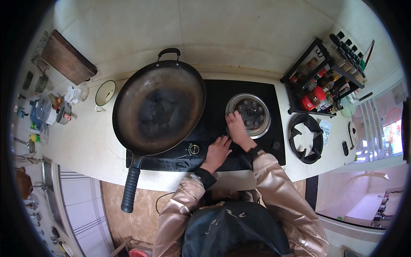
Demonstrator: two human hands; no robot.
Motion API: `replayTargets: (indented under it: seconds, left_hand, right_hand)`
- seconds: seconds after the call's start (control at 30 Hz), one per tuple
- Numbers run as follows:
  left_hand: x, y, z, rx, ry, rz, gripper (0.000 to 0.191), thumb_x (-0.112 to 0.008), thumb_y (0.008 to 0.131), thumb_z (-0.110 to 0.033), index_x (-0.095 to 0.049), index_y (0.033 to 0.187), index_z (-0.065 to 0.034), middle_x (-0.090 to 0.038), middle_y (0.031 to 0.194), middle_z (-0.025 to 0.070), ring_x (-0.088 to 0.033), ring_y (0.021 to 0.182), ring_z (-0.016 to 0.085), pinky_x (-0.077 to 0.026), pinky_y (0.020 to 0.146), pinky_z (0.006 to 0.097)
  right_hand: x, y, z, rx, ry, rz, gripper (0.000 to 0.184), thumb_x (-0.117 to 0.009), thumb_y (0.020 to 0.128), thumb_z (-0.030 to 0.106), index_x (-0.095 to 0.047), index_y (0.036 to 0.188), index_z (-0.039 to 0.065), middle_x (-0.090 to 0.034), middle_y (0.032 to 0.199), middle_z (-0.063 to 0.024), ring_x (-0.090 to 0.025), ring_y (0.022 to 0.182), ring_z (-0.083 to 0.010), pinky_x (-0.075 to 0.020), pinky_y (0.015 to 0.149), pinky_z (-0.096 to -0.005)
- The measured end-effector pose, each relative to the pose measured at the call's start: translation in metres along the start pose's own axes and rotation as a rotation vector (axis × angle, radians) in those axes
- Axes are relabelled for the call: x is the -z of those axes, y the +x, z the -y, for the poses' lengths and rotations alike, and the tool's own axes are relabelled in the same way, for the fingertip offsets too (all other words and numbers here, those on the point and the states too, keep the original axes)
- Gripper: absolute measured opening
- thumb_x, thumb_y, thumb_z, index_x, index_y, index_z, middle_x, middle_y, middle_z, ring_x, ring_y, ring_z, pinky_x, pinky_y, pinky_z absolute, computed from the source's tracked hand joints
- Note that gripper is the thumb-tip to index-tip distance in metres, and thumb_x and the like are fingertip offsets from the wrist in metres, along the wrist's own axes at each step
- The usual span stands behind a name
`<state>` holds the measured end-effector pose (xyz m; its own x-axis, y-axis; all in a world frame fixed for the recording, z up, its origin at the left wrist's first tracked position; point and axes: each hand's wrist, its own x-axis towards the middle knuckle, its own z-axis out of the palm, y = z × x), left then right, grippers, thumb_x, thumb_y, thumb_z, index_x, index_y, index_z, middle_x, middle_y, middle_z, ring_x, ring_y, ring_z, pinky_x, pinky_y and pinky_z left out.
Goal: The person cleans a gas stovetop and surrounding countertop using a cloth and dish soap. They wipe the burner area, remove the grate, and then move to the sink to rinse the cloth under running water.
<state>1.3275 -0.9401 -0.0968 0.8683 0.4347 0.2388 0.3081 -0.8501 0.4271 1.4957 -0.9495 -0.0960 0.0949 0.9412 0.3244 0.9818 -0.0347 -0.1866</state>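
Note:
My right hand (236, 126) is at the left rim of the round gas burner (251, 114), fingers bent down against its metal ring. Whether something thin is under those fingers is hidden. My left hand (217, 152) rests palm down on the black glass gas hob (215, 96), just below and left of the right hand, and nothing shows in it. The burner is bare, its round burner head exposed. A large wok (160, 106) covers the hob's left side, its black ribbed handle (130, 189) jutting past the counter's front edge.
Right of the hob, a black pan support (306, 138) lies on the pale counter (86, 138), below a black rack (324, 77) of bottles and jars. An enamel mug (106, 93) stands left of the wok. A wooden chopping board (68, 57) leans at the back left.

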Motion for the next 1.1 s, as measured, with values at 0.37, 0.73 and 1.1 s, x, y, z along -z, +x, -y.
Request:
replayTargets:
  seconds: [0.37, 0.73, 1.1]
  left_hand:
    - [-0.005, 0.0, 0.002, -0.011, 0.03, -0.01, 0.048, -0.072, 0.076, -0.022, -0.059, 0.119, -0.0045, -0.054, 0.128, 0.0094, -0.053, 0.114, 0.027, -0.049, 0.091, 0.0345]
    - [-0.001, 0.0, 0.001, -0.013, -0.01, -0.003, 0.047, -0.072, 0.075, -0.019, -0.059, 0.117, -0.0026, -0.055, 0.125, 0.0103, -0.053, 0.115, 0.027, -0.05, 0.091, 0.0357]
    - [0.0, 0.002, -0.001, -0.031, 0.006, -0.01, 0.045, -0.07, 0.077, -0.02, -0.059, 0.119, -0.0039, -0.055, 0.124, 0.0087, -0.055, 0.109, 0.027, -0.051, 0.085, 0.0353]
  right_hand:
    - [0.053, -0.051, -0.016, -0.161, 0.336, -0.003, 0.024, -0.06, 0.07, 0.0, -0.065, 0.093, 0.001, -0.061, 0.093, -0.013, -0.054, 0.09, -0.0345, -0.0453, 0.081, -0.0424]
    - [0.067, -0.097, -0.018, -0.452, 0.557, 0.062, 0.027, -0.057, 0.064, -0.004, -0.067, 0.088, 0.003, -0.064, 0.089, -0.0133, -0.06, 0.091, -0.0323, -0.048, 0.08, -0.0383]
    - [0.031, -0.104, 0.024, -0.451, 0.113, -0.035, 0.047, -0.071, 0.064, 0.007, -0.057, 0.109, 0.002, -0.047, 0.118, -0.0147, -0.044, 0.109, -0.036, -0.0407, 0.082, -0.0466]
